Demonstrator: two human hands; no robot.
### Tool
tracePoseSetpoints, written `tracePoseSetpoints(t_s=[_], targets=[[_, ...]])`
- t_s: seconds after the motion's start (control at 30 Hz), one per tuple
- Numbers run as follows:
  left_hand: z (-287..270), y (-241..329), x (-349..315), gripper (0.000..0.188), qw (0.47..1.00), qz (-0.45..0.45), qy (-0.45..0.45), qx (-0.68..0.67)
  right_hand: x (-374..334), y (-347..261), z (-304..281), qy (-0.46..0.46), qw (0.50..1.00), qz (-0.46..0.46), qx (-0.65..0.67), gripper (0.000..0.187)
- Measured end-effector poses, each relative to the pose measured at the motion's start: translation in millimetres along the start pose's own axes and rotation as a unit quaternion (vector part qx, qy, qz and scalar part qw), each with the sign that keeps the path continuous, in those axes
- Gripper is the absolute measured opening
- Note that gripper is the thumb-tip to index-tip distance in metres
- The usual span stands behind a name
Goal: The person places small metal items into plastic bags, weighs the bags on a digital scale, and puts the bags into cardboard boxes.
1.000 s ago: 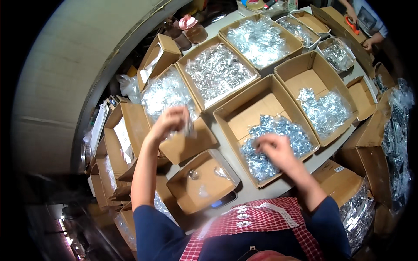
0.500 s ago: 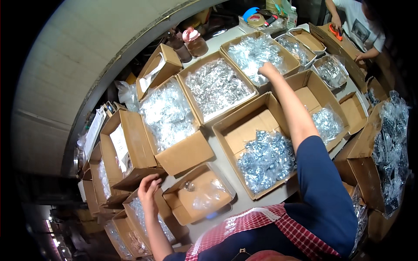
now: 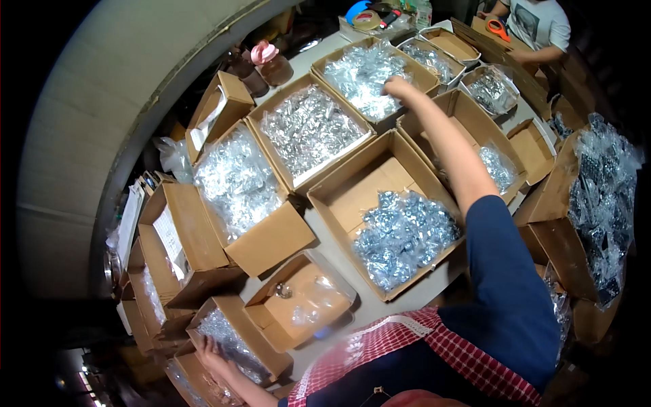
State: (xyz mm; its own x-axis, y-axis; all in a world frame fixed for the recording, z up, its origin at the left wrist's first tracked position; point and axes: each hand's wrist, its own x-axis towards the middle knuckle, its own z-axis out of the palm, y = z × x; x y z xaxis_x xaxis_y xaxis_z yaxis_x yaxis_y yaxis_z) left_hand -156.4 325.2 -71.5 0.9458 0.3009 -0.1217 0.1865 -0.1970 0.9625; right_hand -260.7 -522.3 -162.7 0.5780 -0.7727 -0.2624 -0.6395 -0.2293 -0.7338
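The work looks far from finished: the shallow box (image 3: 298,273) by the worktop's (image 3: 325,234) near edge holds only a few small bags (image 3: 305,317) and much bare cardboard, while large heaps lie in the boxes beyond it. The right hand (image 3: 397,88) is at the clear bags (image 3: 359,71) in a box toward the worktop's far edge, its fingers curled narrowly downward; whether they pinch a bag cannot be told. The left hand (image 3: 212,355) rests at the side of a box of silver bags (image 3: 227,336) left of the shallow box, fingers slightly apart, and I cannot tell if anything is between them. Blue-tinted bags (image 3: 403,237) fill the near half of the large box toward the right, its far half bare; silver packets (image 3: 312,129) cover most of the box behind it. Room is tight: box walls nearly touch, and the right forearm crosses above the box holding a smaller heap (image 3: 498,168). A strip of worktop shows between the shallow and large boxes, widening toward the near edge. The cardboard flap (image 3: 271,237) of the left clear-bag box juts into that strip, just beyond the shallow box.
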Motion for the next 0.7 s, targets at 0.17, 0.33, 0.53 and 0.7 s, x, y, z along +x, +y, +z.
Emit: tracePoseSetpoints(t_s=[0.17, 0.33, 0.53, 0.7], targets=[[37.2, -10.8, -6.7, 0.040, 0.997, -0.009, -0.072, -0.013, 36.1, 21.2, 29.0, 0.056, 0.998, -0.021, -0.026, 0.044], [-2.9, -14.7, -27.3, 0.039, 1.000, -0.019, 0.018, 0.000, -34.5, -20.6, 30.9, -0.063, 0.835, -0.079, 0.540, 0.025], [-28.6, -78.2, -31.6, 0.036, 0.996, -0.056, 0.038, 0.063, -113.1, -5.7, -34.1, -0.069, 0.750, -0.109, 0.648, 0.014], [1.0, -102.9, -37.1, 0.033, 0.953, 0.105, -0.071, 0.274, -151.3, 61.8, -97.3, -0.002, 0.933, -0.028, 0.359, 0.027]])
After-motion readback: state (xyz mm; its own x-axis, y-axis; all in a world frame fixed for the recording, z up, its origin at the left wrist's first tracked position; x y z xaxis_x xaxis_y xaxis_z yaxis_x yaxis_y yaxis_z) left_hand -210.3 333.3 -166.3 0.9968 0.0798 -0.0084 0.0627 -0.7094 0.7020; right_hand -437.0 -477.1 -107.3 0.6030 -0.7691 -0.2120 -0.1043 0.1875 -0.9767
